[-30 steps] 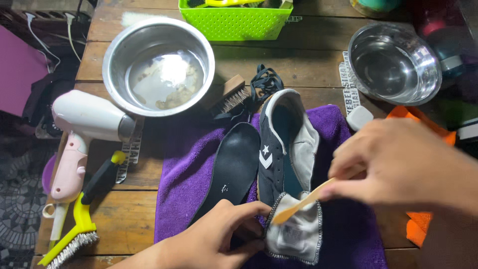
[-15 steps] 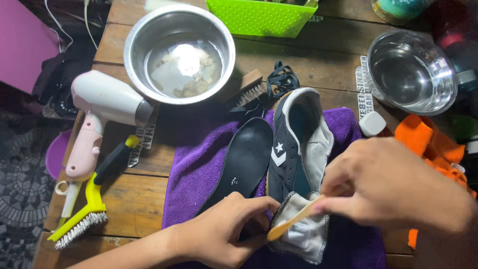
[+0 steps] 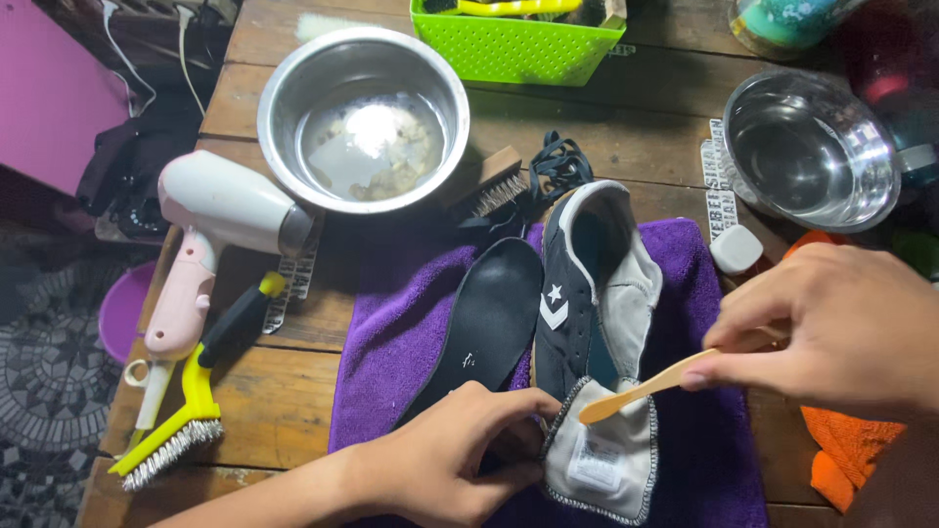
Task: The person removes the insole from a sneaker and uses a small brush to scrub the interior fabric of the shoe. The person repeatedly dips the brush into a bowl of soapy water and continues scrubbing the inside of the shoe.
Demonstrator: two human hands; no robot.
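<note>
Head view, looking down on a worn plank surface (image 3: pixel 626 147). A dark low-top shoe (image 3: pixel 577 293) lies on a purple towel (image 3: pixel 391 372), its long axis running near to far with the toe away from the wearer and its grey tongue (image 3: pixel 606 455) pulled out and folded toward the near edge, label side up. The left hand (image 3: pixel 455 464) comes in from the lower left; its fingers (image 3: pixel 518 406) are clenched on the near left edge of the tongue and the heel of the shoe, pinning them to the towel. The right hand (image 3: pixel 841 328) enters from the right, fingers pinched shut on a slim pale wooden stick (image 3: pixel 641 386), which slopes down and leftward so that its rounded tip rests at the upper edge of the tongue. The tongue thus lies just left of and below the right fingers, and directly right of the left ones; the left hand is the nearer. A black insole (image 3: pixel 484 328), smooth and elongated, lies beside the shoe, parallel to it. Beyond stand a steel bowl (image 3: pixel 293 78) of cloudy water, a second steel bowl (image 3: pixel 880 191) at right, a wooden bristle brush (image 3: pixel 489 186), black laces (image 3: pixel 558 161) and a green perforated basket (image 3: pixel 518 49). At left lie a white and pink hair dryer (image 3: pixel 210 220) and a yellow-handled brush (image 3: pixel 191 416); an orange cloth (image 3: pixel 846 450) shows at lower right.
</note>
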